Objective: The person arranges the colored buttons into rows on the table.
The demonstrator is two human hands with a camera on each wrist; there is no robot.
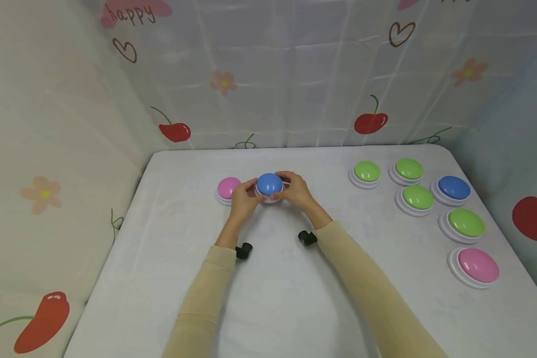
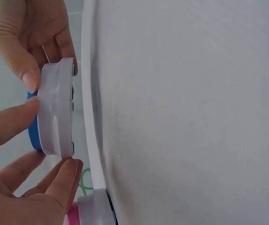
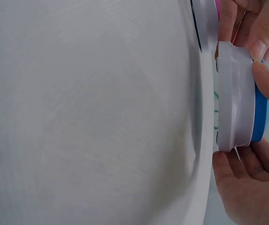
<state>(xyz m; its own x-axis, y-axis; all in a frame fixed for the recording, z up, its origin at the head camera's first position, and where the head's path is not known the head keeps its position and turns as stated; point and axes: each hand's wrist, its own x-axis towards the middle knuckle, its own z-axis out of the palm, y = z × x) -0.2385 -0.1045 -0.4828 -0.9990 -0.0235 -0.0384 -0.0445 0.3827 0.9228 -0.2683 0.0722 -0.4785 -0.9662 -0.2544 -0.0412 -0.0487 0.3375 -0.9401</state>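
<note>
Blue button (image 1: 270, 184) was between left hand (image 1: 242, 200) and right hand (image 1: 297, 191); both gripped white base (image 2: 56, 110) from opposite sides, held off table (image 1: 273, 298); pink button (image 1: 228, 188) stood just beside left hand; wrist views showed dark feet (image 2: 73, 70) under base; only head view showed green buttons (image 1: 418, 197) at right.

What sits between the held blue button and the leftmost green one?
Head view: the right hand, holding the blue button, then bare table before the green button.
</note>
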